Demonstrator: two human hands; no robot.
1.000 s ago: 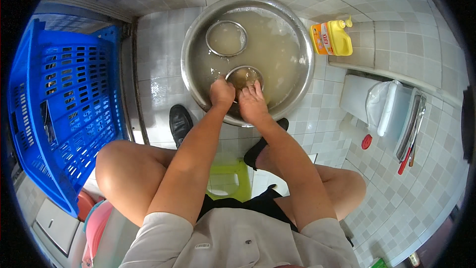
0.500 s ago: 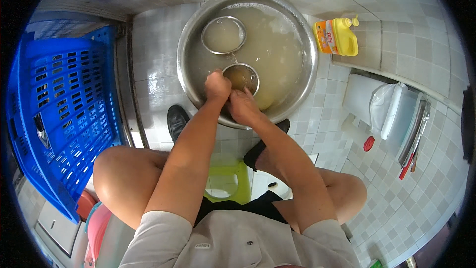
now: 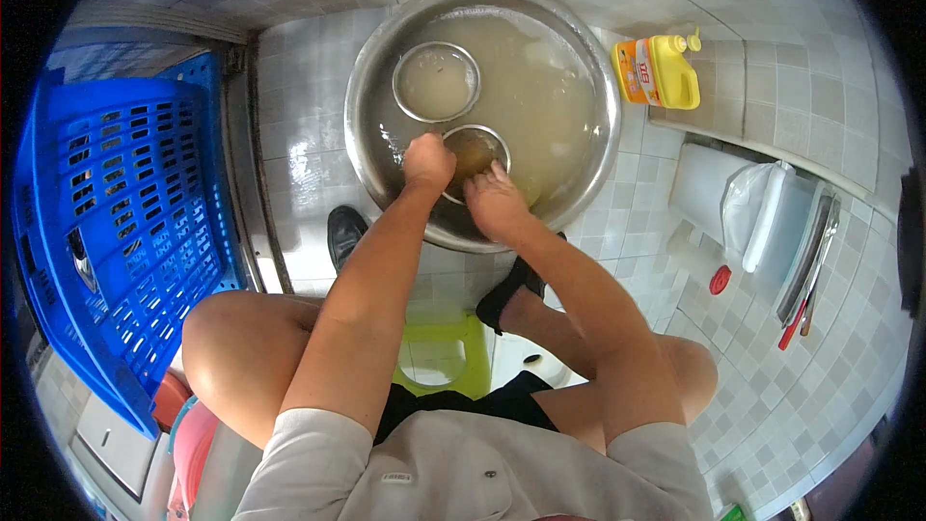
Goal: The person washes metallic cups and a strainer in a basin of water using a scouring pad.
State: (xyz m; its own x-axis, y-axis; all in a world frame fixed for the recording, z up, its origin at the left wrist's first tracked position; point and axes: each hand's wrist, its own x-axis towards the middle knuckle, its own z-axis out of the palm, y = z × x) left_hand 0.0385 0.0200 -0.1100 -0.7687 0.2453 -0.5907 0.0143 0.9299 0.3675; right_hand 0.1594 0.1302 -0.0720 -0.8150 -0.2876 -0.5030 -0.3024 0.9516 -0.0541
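Left hand (image 3: 429,162) gripping near bowl (image 3: 476,127) at left rim; right hand (image 3: 495,201) touching right side, grip unclear. Bowl sitting in basin (image 3: 610,116), in cloudy water (image 3: 540,96). Wet rim risking slip, knocking far bowl (image 3: 436,122), if hold loosening.

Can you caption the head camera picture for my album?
Left hand and right hand at a metal bowl in a big basin of cloudy water.
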